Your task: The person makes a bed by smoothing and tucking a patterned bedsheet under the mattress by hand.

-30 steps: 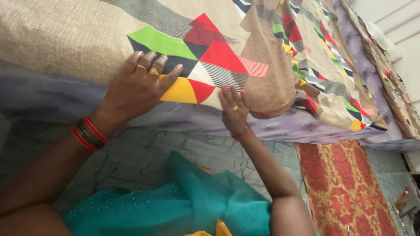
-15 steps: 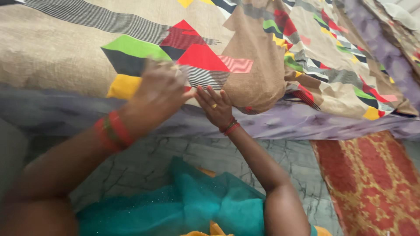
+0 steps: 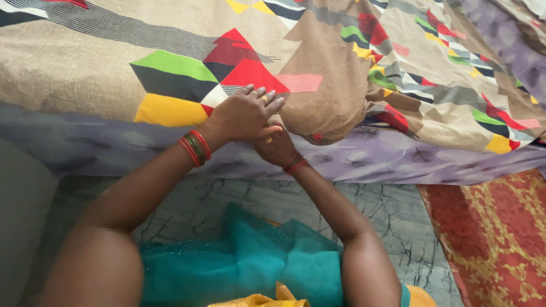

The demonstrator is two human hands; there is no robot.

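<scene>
I see bare arms, no sleeves. Left hand (image 3: 242,116): ring on finger, stack of red and green bangles (image 3: 195,148) at wrist. Right hand (image 3: 276,146): red bangles (image 3: 294,164) at wrist. Teal sparkly net cloth (image 3: 244,261) over lap, yellow garment (image 3: 267,299) beneath.

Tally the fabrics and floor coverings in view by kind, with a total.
Patterned bedsheet: 1
Purple sheet under it: 1
Red and gold rug: 1
Teal cloth: 1
Total: 4
</scene>
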